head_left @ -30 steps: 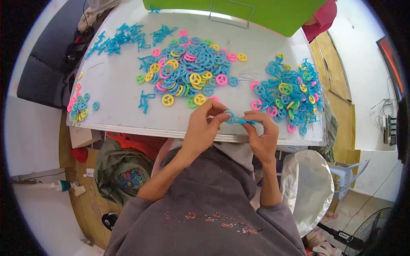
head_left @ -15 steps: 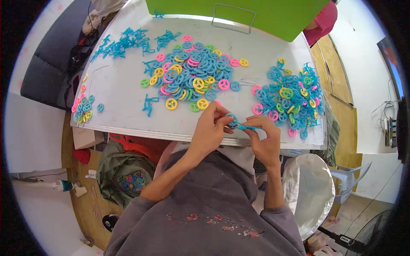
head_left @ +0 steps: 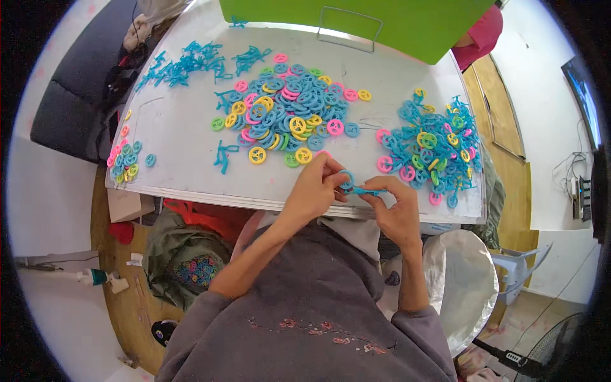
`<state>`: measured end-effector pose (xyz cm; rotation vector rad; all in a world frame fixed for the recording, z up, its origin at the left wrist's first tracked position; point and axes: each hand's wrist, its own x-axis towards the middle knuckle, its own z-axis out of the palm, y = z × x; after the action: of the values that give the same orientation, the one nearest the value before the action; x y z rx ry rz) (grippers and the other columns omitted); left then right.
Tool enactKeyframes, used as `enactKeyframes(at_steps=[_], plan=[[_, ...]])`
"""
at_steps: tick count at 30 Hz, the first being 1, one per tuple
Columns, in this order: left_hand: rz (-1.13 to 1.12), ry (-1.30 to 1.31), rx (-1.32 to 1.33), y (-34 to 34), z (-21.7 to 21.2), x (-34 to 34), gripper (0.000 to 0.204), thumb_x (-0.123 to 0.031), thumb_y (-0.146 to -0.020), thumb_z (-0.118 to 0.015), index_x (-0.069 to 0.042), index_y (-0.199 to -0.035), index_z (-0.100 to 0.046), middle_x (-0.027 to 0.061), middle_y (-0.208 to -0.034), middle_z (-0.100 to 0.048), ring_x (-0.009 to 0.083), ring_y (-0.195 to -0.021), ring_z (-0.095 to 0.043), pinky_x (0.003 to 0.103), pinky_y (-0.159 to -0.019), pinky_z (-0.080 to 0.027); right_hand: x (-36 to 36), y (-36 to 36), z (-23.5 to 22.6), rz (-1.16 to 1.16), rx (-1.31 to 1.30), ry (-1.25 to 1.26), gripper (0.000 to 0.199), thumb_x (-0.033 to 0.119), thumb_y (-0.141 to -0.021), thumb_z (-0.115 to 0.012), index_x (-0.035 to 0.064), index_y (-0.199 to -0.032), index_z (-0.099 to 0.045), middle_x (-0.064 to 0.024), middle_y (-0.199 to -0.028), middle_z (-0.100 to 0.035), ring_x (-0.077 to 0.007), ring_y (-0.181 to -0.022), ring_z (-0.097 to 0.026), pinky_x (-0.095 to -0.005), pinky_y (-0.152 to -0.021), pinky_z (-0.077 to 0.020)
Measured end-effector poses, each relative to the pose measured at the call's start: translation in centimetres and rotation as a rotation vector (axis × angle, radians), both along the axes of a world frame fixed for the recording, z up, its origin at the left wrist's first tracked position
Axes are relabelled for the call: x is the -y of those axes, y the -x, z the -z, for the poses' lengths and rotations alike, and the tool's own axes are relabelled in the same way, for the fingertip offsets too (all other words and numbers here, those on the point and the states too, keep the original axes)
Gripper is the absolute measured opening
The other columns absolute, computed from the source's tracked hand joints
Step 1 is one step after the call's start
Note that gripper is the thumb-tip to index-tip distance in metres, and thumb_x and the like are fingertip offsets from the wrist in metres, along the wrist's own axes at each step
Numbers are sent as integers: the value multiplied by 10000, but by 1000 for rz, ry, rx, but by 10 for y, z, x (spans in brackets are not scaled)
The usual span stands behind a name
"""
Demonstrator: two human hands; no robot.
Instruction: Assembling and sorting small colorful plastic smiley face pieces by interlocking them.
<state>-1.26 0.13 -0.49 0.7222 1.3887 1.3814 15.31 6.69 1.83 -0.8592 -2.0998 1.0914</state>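
At the table's near edge my left hand (head_left: pixel 316 186) pinches a small blue plastic wheel (head_left: pixel 347 177). My right hand (head_left: pixel 396 207) grips a blue forked plastic piece (head_left: pixel 367 190) that meets the wheel; whether the two are joined is hidden by my fingers. Just beyond my hands lies a heap of loose wheels (head_left: pixel 297 97), mostly blue with some yellow, pink and green. On the right is a pile of blue forked pieces with wheels among them (head_left: pixel 433 137). More blue forked pieces (head_left: pixel 184 65) lie at the far left.
A green board with a wire handle (head_left: pixel 356 28) stands along the white table's (head_left: pixel 184 134) far side. Sorted-out wheels (head_left: pixel 125 159) lie at the left edge. Below left, a dark green sack (head_left: pixel 168 254) holds many coloured wheels. A silvery bag (head_left: pixel 468 286) stands at my right.
Both hands stay almost in place, with the wheel and the forked piece still held together. The right hand's forked piece has turned slightly. The view has shifted a little.
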Motion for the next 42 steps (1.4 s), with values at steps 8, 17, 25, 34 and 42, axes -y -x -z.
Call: enactKeyframes(at_steps=[8, 17, 25, 34, 42], plan=[[-148, -158, -192, -15, -7, 10, 29, 56, -901, -503, 32, -884, -509, 103, -776, -615, 166, -711, -662, 273, -620, -544, -3, 6, 5, 21, -59, 350, 93, 2, -816, -666, -38, -900, -671, -78, -859, -695, -120, -814, -634, -263, -763, -478], [-240, -332, -13, -18, -2, 10, 71, 99, -886, -503, 37, -917, -522, 68, -832, -582, 138, -774, -620, 286, -712, -552, -5, 10, 21, 9, -278, 734, 181, 102, -876, -662, -34, -993, -640, -82, -874, -691, -112, -797, -634, -243, -747, -472], [-334, -393, -138, -32, -1, 9, 84, 112, -900, -451, 35, -900, -485, 110, -838, -609, 167, -762, -652, 295, -717, -551, 5, 21, 21, 164, -319, 672, 166, 110, -860, -670, -26, -954, -655, -79, -867, -692, -116, -767, -637, -243, -712, -481], [-171, -320, -264, -11, 8, 14, 92, 104, -888, -472, 50, -931, -533, 121, -879, -630, 175, -803, -651, 305, -766, -559, 4, 17, 8, 118, -119, 92, 102, -35, -812, -643, -10, -911, -637, -77, -856, -677, -143, -809, -627, -271, -779, -475], [-165, -403, -242, -16, -7, 21, 172, 132, -835, -521, 52, -971, -588, 116, -997, -625, 200, -943, -629, 300, -796, -555, 1, 5, 5, 28, -172, -127, 179, -106, -745, -614, -1, -889, -632, -116, -911, -659, -209, -880, -632, -300, -803, -474]])
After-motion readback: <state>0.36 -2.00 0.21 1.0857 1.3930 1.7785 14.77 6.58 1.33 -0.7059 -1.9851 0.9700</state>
